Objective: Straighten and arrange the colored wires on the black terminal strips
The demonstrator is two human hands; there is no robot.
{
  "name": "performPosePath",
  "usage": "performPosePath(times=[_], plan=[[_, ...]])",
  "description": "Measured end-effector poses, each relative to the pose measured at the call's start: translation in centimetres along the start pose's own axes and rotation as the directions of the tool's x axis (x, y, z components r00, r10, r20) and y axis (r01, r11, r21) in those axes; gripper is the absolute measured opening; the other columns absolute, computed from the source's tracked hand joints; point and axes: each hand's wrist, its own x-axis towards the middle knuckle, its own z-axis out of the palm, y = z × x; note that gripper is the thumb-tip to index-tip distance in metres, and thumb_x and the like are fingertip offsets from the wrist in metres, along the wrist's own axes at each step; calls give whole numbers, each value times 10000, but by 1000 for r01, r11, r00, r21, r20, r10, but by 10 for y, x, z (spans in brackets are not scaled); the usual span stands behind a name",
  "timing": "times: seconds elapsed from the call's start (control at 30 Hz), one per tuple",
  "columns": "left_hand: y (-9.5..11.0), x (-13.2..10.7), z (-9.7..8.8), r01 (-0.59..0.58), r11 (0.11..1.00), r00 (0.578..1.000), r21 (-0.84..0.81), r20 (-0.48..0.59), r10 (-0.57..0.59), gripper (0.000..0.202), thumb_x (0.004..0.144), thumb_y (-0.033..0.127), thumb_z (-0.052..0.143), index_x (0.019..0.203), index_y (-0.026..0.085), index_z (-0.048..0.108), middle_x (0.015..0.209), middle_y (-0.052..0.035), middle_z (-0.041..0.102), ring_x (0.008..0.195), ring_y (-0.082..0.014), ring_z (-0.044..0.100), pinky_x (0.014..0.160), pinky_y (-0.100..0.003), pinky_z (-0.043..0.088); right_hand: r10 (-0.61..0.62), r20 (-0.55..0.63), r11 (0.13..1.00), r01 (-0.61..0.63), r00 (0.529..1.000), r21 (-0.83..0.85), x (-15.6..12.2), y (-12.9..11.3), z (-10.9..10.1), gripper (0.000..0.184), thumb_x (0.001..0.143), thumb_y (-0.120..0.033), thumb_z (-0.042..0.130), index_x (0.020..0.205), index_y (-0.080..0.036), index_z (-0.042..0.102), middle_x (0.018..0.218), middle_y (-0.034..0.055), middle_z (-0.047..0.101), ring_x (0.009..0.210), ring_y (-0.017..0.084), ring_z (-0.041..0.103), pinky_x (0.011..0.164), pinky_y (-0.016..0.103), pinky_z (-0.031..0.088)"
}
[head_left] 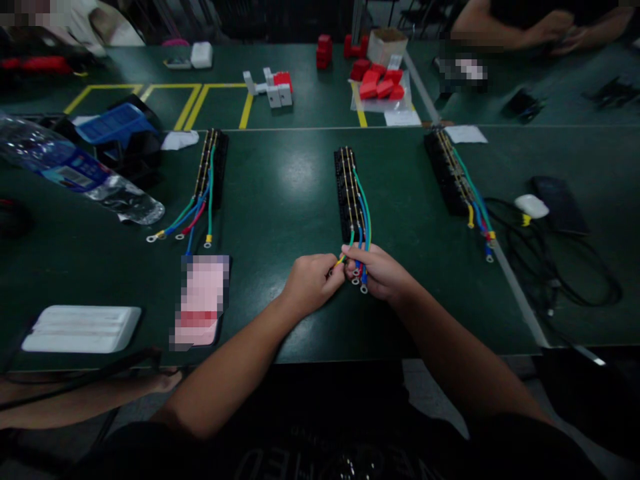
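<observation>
A black terminal strip (347, 193) lies lengthwise in the middle of the dark green table (280, 200), with green, blue and red wires (366, 212) running off its near end. My left hand (310, 281) is closed, pinching the end of a yellow-green wire just below the strip. My right hand (380, 272) is closed round the bundle of wire ends, whose ring lugs stick out under the fingers. The two hands touch each other.
Two more wired strips lie to the left (213, 163) and right (450, 173). A water bottle (75, 175), blue tray (117, 123), white case (83, 328) and phone (203, 300) sit left; black cables (550, 260) right. Red and white blocks (380, 83) and another person's arms (540, 27) are at the back.
</observation>
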Motion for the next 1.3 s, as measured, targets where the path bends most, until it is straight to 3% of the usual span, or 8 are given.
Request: performPosePath(times=[0.33, 0.73, 1.03, 1.3], plan=[[-1, -2, -2, -14, 999, 1000, 51, 26, 13, 339, 917, 288, 346, 641, 175, 507, 584, -6, 534, 524, -117, 466, 542, -264, 303, -24, 1, 1000, 24, 1000, -7, 0, 0, 0, 289, 690, -312, 729, 601, -164, 497, 463, -46, 497, 409, 59, 454, 436, 198, 353], [0, 0, 0, -12, 1000, 1000, 6, -12, 12, 292, 865, 254, 434, 592, 170, 492, 537, 14, 498, 481, -98, 421, 514, -253, 279, -16, 17, 1000, 16, 1000, 8, -1, -1, 0, 297, 713, -295, 713, 590, -171, 472, 466, -51, 488, 409, 55, 444, 441, 196, 359], [-1, -2, -2, -14, 1000, 1000, -15, 25, 15, 319, 906, 273, 376, 625, 168, 482, 560, 16, 490, 512, -101, 441, 539, -254, 290, -30, 12, 1000, 30, 999, -5, 0, 1, -1, 286, 705, -313, 713, 606, -159, 493, 457, -45, 506, 403, 58, 460, 428, 192, 347], [1, 0, -2, 34, 998, 999, -60, -3, -35, 300, 859, 257, 449, 576, 162, 464, 515, 32, 440, 485, -86, 412, 519, -245, 263, -11, 8, 999, 11, 1000, 33, 1, 2, -1, 270, 717, -294, 707, 627, -159, 492, 466, -45, 509, 409, 58, 470, 438, 185, 368]])
